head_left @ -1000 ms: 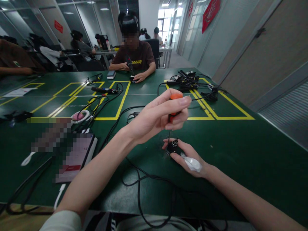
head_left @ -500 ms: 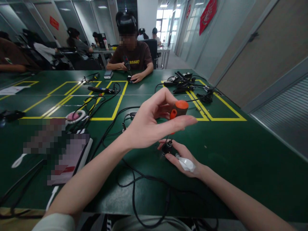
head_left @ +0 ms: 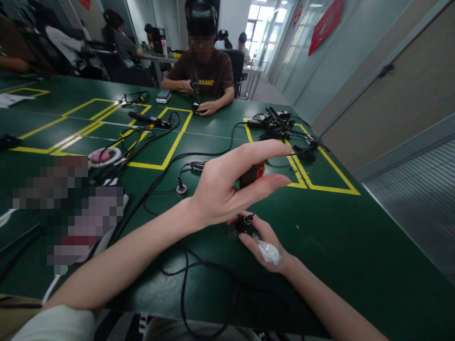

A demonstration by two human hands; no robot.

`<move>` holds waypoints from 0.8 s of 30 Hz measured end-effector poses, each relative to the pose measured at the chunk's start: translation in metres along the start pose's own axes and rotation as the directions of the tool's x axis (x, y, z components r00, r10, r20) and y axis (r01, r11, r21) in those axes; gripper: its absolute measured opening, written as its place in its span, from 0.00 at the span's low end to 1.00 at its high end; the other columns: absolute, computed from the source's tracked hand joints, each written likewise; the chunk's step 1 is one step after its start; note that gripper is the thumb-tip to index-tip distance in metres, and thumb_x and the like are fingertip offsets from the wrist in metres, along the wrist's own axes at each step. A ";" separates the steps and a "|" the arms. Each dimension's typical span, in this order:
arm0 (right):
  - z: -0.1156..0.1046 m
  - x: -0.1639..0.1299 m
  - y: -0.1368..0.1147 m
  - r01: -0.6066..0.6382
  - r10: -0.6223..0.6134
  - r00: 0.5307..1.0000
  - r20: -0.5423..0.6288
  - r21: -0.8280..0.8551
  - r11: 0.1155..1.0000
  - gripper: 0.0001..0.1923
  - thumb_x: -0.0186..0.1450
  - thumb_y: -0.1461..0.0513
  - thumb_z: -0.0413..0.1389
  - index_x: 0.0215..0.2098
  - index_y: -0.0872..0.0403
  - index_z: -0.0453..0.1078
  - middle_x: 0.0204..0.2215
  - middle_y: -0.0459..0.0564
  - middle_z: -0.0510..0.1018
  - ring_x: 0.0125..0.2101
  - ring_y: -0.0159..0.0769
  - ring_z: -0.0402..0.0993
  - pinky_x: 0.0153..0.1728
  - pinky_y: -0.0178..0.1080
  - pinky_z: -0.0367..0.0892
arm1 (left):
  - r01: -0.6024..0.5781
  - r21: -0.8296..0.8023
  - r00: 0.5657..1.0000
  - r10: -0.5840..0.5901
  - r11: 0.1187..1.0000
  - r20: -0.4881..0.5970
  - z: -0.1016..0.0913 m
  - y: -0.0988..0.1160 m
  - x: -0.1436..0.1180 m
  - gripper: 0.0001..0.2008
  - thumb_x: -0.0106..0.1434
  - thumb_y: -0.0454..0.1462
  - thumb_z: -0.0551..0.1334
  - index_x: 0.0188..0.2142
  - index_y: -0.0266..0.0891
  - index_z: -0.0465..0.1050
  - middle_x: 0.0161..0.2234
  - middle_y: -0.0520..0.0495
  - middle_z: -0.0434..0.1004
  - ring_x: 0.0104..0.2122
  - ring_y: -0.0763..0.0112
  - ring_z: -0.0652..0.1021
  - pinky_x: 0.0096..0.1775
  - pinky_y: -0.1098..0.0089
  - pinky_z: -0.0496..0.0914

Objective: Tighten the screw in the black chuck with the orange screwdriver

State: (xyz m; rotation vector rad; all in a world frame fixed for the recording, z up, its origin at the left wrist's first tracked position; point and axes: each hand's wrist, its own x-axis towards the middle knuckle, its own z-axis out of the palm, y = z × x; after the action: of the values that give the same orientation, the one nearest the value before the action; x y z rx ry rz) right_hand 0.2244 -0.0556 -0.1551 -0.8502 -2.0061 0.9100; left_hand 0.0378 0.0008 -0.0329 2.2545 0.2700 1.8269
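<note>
My left hand (head_left: 231, 184) is raised over the table, with its index finger and thumb stretched apart. Between them shows part of a tool handle (head_left: 249, 175), dark with an orange end, that this hand holds; the other fingers are hidden, and the tool's lower part is out of sight. Below it, my right hand (head_left: 265, 237) pinches a small round black part with an upright shaft (head_left: 245, 223), close to the tabletop. A crumpled white piece (head_left: 270, 253) clings to the right hand near the thumb's base.
A similar small shafted part (head_left: 181, 188) stands left of my hands. Black cables (head_left: 192, 263) snake across the green table (head_left: 341, 246). Farther back lie a black pen-shaped tool (head_left: 149, 119) and a heap of black gear (head_left: 273, 124). Opposite, a person (head_left: 204, 71) works with a tool.
The tool handle has tipped, so its orange top no longer faces me. My left index finger has straightened out to the right. The right hand still holds the black part; the view has shifted.
</note>
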 end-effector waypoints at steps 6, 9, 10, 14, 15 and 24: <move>0.000 0.000 0.001 0.004 -0.003 1.000 -0.012 0.006 1.000 0.19 0.76 0.54 0.55 0.62 0.53 0.70 0.47 0.57 0.86 0.47 0.46 0.84 0.53 0.47 0.78 | 0.172 -0.118 0.965 -0.143 0.978 0.219 -0.016 0.006 0.006 0.20 0.77 0.36 0.50 0.62 0.45 0.71 0.52 0.50 0.83 0.35 0.76 0.84 0.36 0.75 0.81; -0.001 0.001 -0.001 -0.008 0.008 1.000 0.006 0.041 0.999 0.20 0.76 0.54 0.56 0.62 0.54 0.70 0.48 0.58 0.86 0.47 0.46 0.84 0.53 0.47 0.78 | 0.210 -0.032 0.945 -0.194 0.977 0.263 -0.021 0.008 0.010 0.21 0.76 0.36 0.51 0.64 0.47 0.70 0.46 0.51 0.84 0.33 0.76 0.83 0.34 0.74 0.79; -0.002 0.001 -0.002 -0.019 0.018 1.000 0.012 0.055 0.998 0.20 0.76 0.54 0.56 0.62 0.54 0.70 0.48 0.58 0.86 0.47 0.46 0.84 0.53 0.47 0.78 | 0.224 0.005 0.940 -0.218 0.975 0.263 -0.022 0.008 0.011 0.21 0.76 0.37 0.52 0.65 0.47 0.69 0.46 0.51 0.84 0.34 0.75 0.83 0.35 0.74 0.79; -0.002 0.001 -0.005 -0.090 0.088 0.996 0.018 0.136 0.987 0.21 0.77 0.51 0.55 0.62 0.53 0.71 0.48 0.58 0.86 0.48 0.47 0.83 0.54 0.49 0.76 | 0.323 0.091 0.911 -0.335 0.942 0.240 -0.022 0.007 0.013 0.23 0.74 0.37 0.57 0.66 0.43 0.69 0.49 0.47 0.83 0.37 0.73 0.83 0.44 0.70 0.80; -0.002 0.001 -0.005 -0.114 0.113 0.993 0.018 0.161 0.980 0.22 0.77 0.50 0.55 0.62 0.53 0.71 0.48 0.58 0.86 0.48 0.47 0.83 0.53 0.48 0.77 | 0.340 0.102 0.906 -0.355 0.935 0.230 -0.023 0.007 0.013 0.22 0.74 0.37 0.58 0.66 0.43 0.70 0.51 0.47 0.83 0.38 0.73 0.83 0.44 0.70 0.80; 0.004 -0.001 -0.005 -0.180 0.195 0.981 -0.010 0.337 0.924 0.29 0.76 0.43 0.54 0.65 0.53 0.69 0.45 0.56 0.84 0.44 0.45 0.81 0.50 0.46 0.75 | 0.434 0.014 0.865 -0.421 0.901 0.272 -0.029 0.006 0.016 0.23 0.72 0.36 0.58 0.65 0.50 0.71 0.49 0.49 0.82 0.37 0.72 0.82 0.42 0.71 0.79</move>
State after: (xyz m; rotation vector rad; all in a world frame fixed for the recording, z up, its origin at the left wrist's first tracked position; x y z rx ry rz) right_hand 0.2206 -0.0599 -0.1534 -0.8668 -1.6845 1.2879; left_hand 0.0129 0.0013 -0.0100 2.1558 0.6139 1.2725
